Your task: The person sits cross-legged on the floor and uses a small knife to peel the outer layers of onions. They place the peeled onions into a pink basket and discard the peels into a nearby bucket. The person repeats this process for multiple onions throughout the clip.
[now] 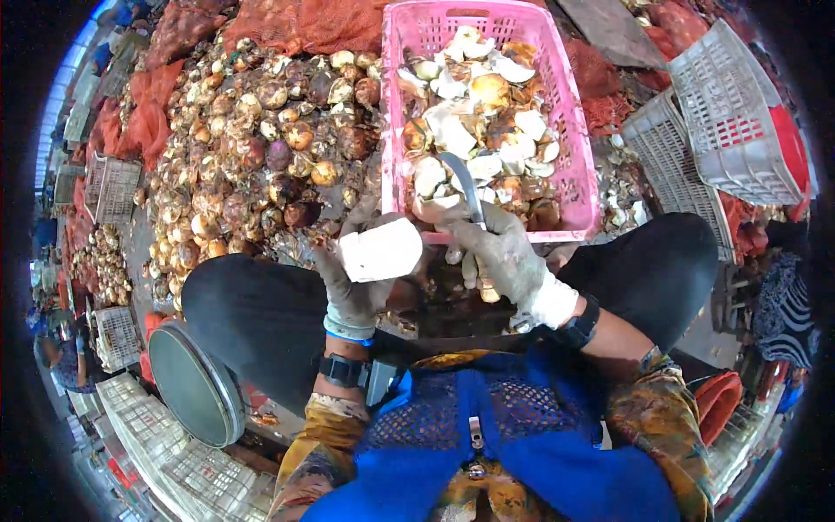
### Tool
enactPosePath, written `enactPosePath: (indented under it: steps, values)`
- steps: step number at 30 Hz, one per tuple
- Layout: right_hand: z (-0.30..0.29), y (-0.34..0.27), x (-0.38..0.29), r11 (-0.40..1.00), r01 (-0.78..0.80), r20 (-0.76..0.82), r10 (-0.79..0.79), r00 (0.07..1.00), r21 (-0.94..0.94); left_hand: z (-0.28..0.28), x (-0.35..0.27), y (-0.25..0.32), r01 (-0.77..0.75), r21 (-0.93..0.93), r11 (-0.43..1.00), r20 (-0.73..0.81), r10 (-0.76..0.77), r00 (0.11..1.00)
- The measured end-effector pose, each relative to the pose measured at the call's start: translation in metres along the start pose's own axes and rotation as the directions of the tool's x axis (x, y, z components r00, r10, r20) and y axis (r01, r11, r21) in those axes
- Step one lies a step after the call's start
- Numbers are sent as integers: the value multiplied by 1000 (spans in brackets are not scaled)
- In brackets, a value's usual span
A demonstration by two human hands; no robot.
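Note:
My left hand, in a soiled glove, grips a white peeled onion whose sides look cut flat. In my gloved right hand is a knife. Its curved blade points up and away from me, over the near part of a pink plastic crate, and its wooden handle end shows below my fingers. Onion pieces, pale cut layers and brown skins lie in the crate. The blade and the held onion are apart.
A large heap of unpeeled onions spreads on the ground at the left, by red mesh sacks. White plastic crates lean at the right. A round green-grey lidded container stands beside my left knee. Another person is at far left.

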State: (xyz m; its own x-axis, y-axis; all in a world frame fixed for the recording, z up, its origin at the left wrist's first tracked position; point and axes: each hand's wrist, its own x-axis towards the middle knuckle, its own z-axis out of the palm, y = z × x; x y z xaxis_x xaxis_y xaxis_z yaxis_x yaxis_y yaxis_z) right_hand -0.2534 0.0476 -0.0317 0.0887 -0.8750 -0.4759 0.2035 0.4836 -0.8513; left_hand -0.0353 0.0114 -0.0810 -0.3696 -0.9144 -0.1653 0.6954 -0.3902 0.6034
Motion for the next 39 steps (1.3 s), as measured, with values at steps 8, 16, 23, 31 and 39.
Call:
enactPosePath:
  steps: [8,16,23,31,39]
  values:
    - [8,-20,-11,992,-56,-114,43,993,-113,26,13,-3,-46,230,972,-4,48,999]
    - [12,-10,-4,978,-45,179,8,984,202,45,12,4,-465,833,302,352,360,864]
    - [2,5,10,955,-143,239,79,968,262,62,17,14,-387,886,257,362,140,922]
    - [10,8,13,966,-90,155,53,986,242,48,4,-3,-287,760,583,202,207,957]
    - [7,8,19,985,-2,67,-9,998,173,37,3,-8,-3,715,699,-1,5,1000]
